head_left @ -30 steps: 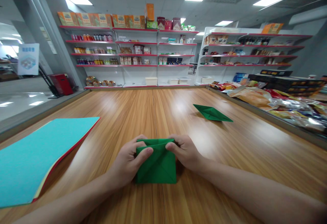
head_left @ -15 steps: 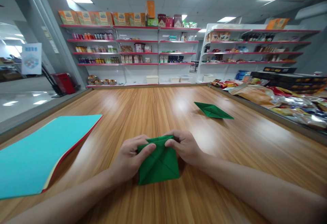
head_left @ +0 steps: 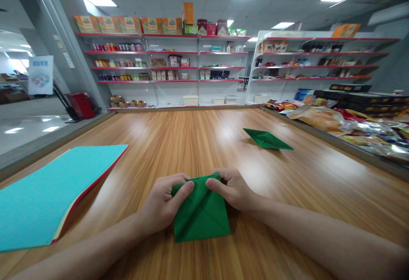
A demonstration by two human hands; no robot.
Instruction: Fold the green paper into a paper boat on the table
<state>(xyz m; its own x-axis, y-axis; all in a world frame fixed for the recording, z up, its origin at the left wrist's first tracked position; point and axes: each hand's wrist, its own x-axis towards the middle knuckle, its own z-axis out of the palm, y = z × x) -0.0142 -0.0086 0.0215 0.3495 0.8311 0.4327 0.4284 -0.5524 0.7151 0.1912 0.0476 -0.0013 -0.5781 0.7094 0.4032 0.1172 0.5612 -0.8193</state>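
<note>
From the head view, I have both bare hands at the near middle of the worktop [head_left: 159,139], gripping one folded green paper [head_left: 202,214] between them. My left hand [head_left: 164,201] has its thumb [head_left: 185,191] pressed on the face toward me, near the upper left corner, with its fingers tucked behind the top edge. My right hand [head_left: 234,190] pinches the upper right part the same way, thumb in front and fingers closed behind; most of those fingers are hidden from me. The paper is roughly square, tilted slightly, with diagonal creases across its near face. I cannot tell whether its lower edge touches the wood.

Farther off and to the right, well apart from the hands, I see a second green paper piece [head_left: 267,139], diamond-shaped, lying on the worktop. To the left lies a stack of coloured sheets [head_left: 60,192], turquoise on top, with yellow and red showing at its right edge.

Beyond the right border I have packaged goods [head_left: 322,119] heaped beside black boxes [head_left: 354,97]. At the far side stand shelves [head_left: 175,88] with red edges, with orange boxes [head_left: 110,24] along the top left.
</note>
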